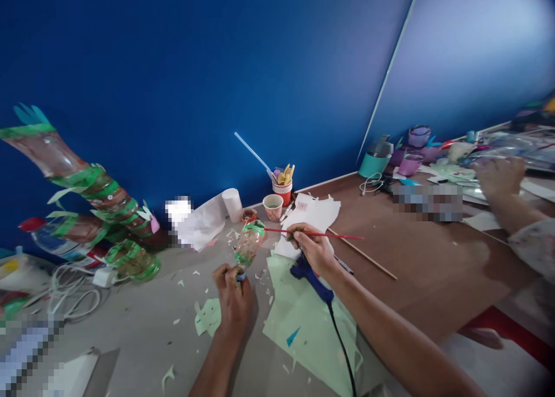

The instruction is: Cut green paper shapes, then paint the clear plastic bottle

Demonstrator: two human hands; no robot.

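Observation:
My left hand (234,293) is closed round the lower, narrow end of a small plastic bottle piece (250,245), where a bit of blue shows between the fingers. The bottle piece is clear, with brown inside and green bands at both ends. My right hand (313,248) pinches a thin red stick (338,235). Its left end reaches the green upper rim of the bottle piece; whether it touches cannot be made out. Just below my right hand lies a blue glue gun (314,281) with a black cord, over pale green paper (299,327).
Behind stand a paper cup (273,207), a red-and-white cup (282,192) of tools and a white roll (233,205). A wooden stick (368,257) lies right. A brown-green bottle tower (104,189) and white cables (73,293) are left. Another person's hand (500,177) is far right.

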